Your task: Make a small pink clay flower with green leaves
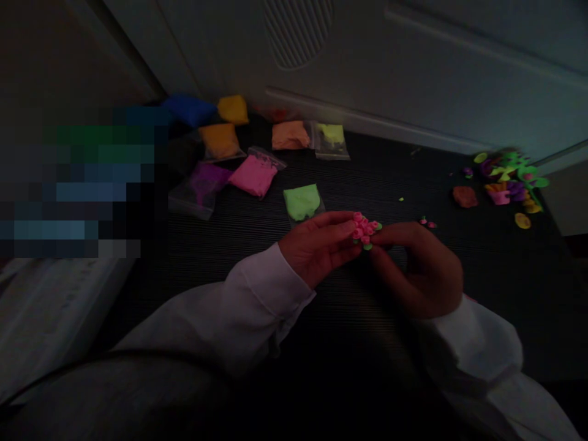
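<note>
A small cluster of pink clay roses (364, 228) with green leaves is held up over the dark table. My left hand (321, 242) pinches it from the left between thumb and fingers. From the right, my right hand (420, 266) has its thumb and forefinger closed at the cluster's edge, by a green leaf. Whatever lies between those right fingertips is too small to make out. Just beyond my left hand lies a bag of light green clay (302, 202). Two tiny pink-and-green pieces (427, 223) rest on the table past my right hand.
Bags of pink clay (256, 173), purple clay (209, 182), orange clay (220, 141), peach clay (290, 135) and blue clay (189, 109) lie toward the back. At right sit a brown lump (465, 196) and colourful clay flowers (509, 177). A pale panel (390, 73) closes the back.
</note>
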A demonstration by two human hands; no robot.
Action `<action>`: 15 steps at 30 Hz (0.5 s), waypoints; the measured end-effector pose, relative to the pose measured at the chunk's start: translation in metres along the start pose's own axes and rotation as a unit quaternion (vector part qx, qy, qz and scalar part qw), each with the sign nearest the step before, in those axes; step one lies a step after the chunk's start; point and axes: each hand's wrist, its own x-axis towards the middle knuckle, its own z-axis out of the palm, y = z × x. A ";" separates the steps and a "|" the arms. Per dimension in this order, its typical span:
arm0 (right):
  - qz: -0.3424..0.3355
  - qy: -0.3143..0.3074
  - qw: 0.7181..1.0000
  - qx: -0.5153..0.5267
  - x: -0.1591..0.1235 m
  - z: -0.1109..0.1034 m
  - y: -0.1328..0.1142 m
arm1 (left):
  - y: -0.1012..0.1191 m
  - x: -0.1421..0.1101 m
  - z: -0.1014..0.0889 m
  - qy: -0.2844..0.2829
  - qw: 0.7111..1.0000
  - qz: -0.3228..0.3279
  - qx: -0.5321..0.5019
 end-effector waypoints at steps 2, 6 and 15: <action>0.009 -0.003 1.000 0.004 0.000 0.000 -0.001 | 0.000 0.000 0.000 0.007 1.000 0.004 0.004; 0.018 -0.005 1.000 0.008 0.000 -0.001 -0.002 | 0.000 0.000 0.001 0.006 1.000 0.013 0.021; 0.025 0.018 0.999 -0.033 0.000 0.001 -0.002 | -0.001 0.000 0.002 0.000 0.999 0.019 0.037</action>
